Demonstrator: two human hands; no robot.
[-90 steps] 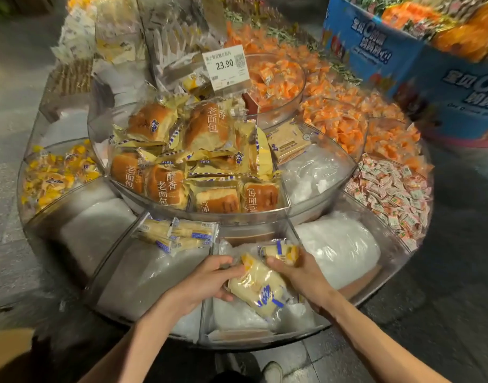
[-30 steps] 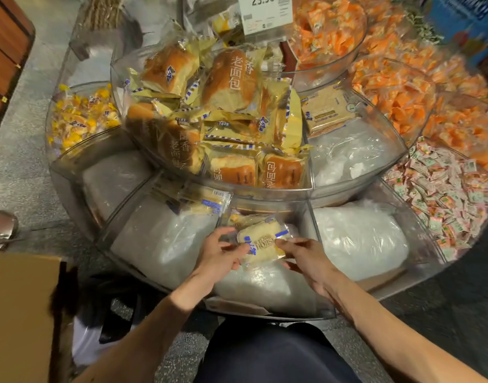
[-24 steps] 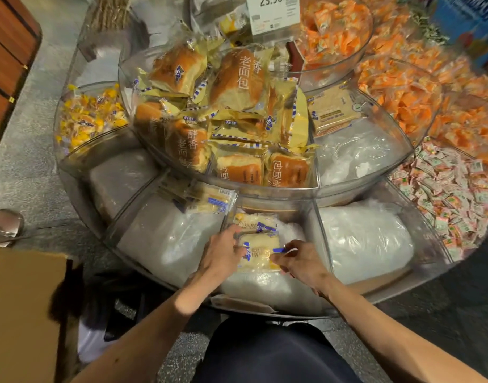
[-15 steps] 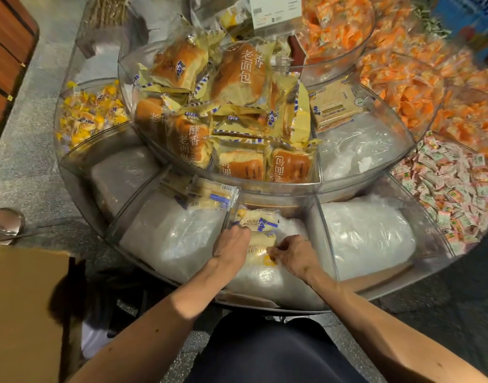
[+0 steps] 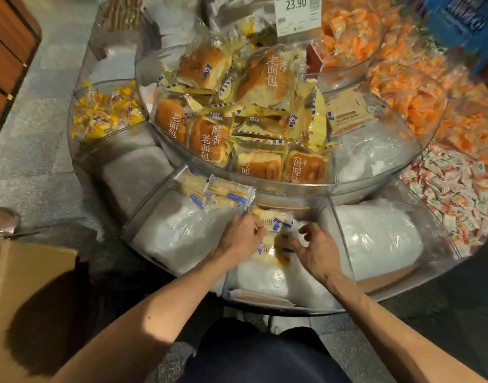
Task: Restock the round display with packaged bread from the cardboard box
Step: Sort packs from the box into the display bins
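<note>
Grey stone floor (image 5: 30, 150) runs round the clear-walled round display (image 5: 278, 306). You stand at its front with both forearms reaching forward and down into the nearest lower compartment.

Your left hand (image 5: 241, 237) comes in from the left with its back up and the wrist bent a little. Its fingers are curled down over the left end of the bread packet (image 5: 274, 246) and hold it there.

Your right hand (image 5: 316, 251) comes in from the right, palm turned inward. Its fingers (image 5: 303, 230) are loosely bent and spread away from the thumb, close over the packet's right end. The blur hides whether they touch or grip it.

The bread packet lies between your two hands, on top of a white filler bag (image 5: 265, 280) in that compartment. A second packet (image 5: 274, 221) lies just behind it, against the inner wall.

Flat packets (image 5: 218, 193) sit at the back of the compartment to the left, on a white bag of their own. On the raised middle tier, brown loaves (image 5: 212, 142) in yellow wrappers are heaped, and a price card (image 5: 298, 15) reading 23.90 stands behind them. Orange packets (image 5: 419, 106) fill the bins at the right.

The cardboard box (image 5: 24, 286) stands on the floor to the left of your left arm, apart from the display.
</note>
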